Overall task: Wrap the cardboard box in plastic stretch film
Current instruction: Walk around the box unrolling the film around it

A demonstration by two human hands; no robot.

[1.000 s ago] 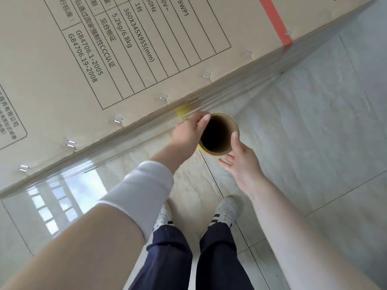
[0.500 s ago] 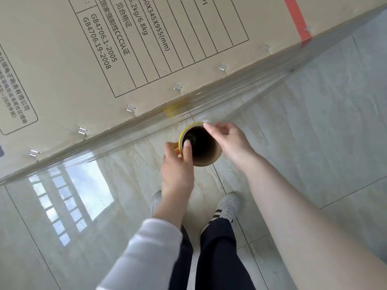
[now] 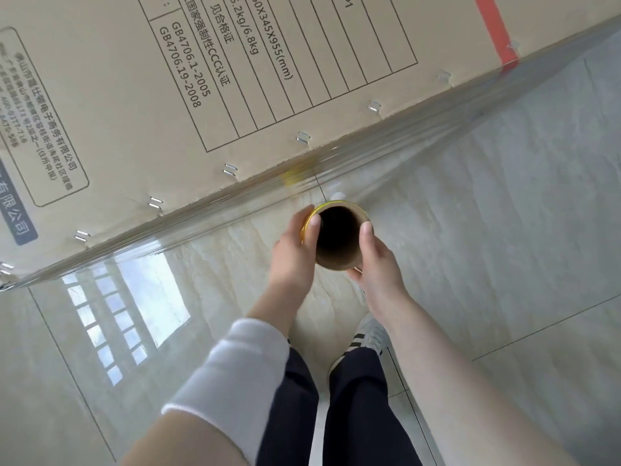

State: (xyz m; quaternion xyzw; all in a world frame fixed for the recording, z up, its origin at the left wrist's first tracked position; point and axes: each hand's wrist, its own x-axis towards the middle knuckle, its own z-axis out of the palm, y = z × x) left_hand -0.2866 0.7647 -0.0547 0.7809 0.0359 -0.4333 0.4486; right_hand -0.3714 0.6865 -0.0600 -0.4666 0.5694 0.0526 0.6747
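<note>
A tall cardboard box (image 3: 111, 105) with printed tables and a row of staples fills the upper left. Clear stretch film (image 3: 396, 163) lies along its lower edge and runs to the film roll (image 3: 339, 260), a brown cardboard tube with a yellow rim, seen end-on just below the box. My left hand (image 3: 292, 257) grips the tube's left side, thumb on the rim. My right hand (image 3: 376, 260) holds its right side, thumb on the rim too.
A glossy pale tiled floor (image 3: 504, 230) spreads below and to the right, with a window reflection at lower left. My legs in dark trousers and a striped shoe (image 3: 366, 338) stand directly under the roll.
Both hands have shifted around the tube: the left hand moved from above it to its left side, the right from the top rim to the right side. The box slid slightly in view.
</note>
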